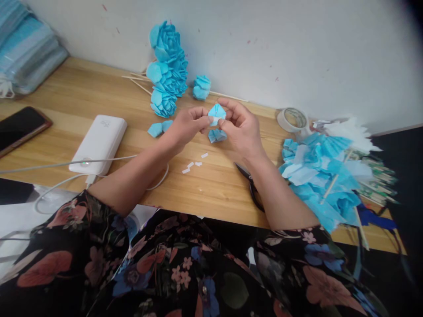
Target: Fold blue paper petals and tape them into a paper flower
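Between my two hands, above the wooden table, is a small folded blue paper petal (217, 111) with a white strip across its lower edge. My left hand (190, 125) pinches the left side of it. On the other side, my right hand (240, 125) grips it with thumb and fingers. Just below lies another folded blue paper piece (217, 135). More blue paper petals (156, 129) rest beside my left hand. Several small white paper strips (187, 170) are scattered on the table nearer to me. Black scissors (254, 189) lie partly hidden under my right forearm.
Finished blue paper flowers (165, 79) on sticks are piled at the back, near a smaller blue flower (201, 87). A tape roll (292, 119) and a heap of blue paper (317, 171) are on the right. A white power bank (99, 143) with cables and a phone (21, 130) lie left.
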`<state>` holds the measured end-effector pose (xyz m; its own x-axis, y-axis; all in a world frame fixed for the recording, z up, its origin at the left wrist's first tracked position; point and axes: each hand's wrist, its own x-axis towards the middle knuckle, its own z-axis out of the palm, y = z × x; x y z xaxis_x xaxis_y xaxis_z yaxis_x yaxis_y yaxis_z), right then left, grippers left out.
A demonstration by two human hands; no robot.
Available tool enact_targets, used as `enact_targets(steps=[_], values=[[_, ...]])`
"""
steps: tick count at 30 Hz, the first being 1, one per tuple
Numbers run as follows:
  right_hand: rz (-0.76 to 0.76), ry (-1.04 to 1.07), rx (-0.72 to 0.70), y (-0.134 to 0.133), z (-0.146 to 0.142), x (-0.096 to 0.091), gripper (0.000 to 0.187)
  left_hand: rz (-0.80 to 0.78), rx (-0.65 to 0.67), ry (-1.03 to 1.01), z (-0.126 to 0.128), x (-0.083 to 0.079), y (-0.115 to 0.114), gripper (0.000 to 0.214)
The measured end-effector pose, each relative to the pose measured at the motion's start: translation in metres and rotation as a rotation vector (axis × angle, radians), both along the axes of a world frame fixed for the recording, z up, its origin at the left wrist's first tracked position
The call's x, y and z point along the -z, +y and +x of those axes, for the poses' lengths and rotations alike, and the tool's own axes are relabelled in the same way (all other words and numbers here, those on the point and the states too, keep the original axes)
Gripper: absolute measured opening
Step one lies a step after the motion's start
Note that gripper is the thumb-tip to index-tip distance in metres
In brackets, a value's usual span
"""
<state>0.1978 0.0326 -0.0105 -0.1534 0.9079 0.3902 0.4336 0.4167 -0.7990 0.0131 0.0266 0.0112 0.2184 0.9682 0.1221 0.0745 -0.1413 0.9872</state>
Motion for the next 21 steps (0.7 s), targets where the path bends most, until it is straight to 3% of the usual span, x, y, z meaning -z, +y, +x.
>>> enact_targets(steps=[4,11,15,21], values=[[-0.030,0.013,-0.012,0.002,0.001,0.001,0.043,-0.001,0.001,0.007,0.000,0.002,0.001,0.026],[-0.016,0.022,-0.004,0.008,0.006,0.009,0.042,-0.082,0.005,-0.170,0.004,0.012,0.007,0.033],[-0.028,0.039,-0.016,0.008,0.005,0.011,0.041,-0.078,0.046,-0.138,0.003,0.015,0.006,0.024],[0.020,0.101,0.013,0.001,0.003,0.002,0.035,-0.071,-0.025,-0.156,0.002,0.015,0.007,0.024]])
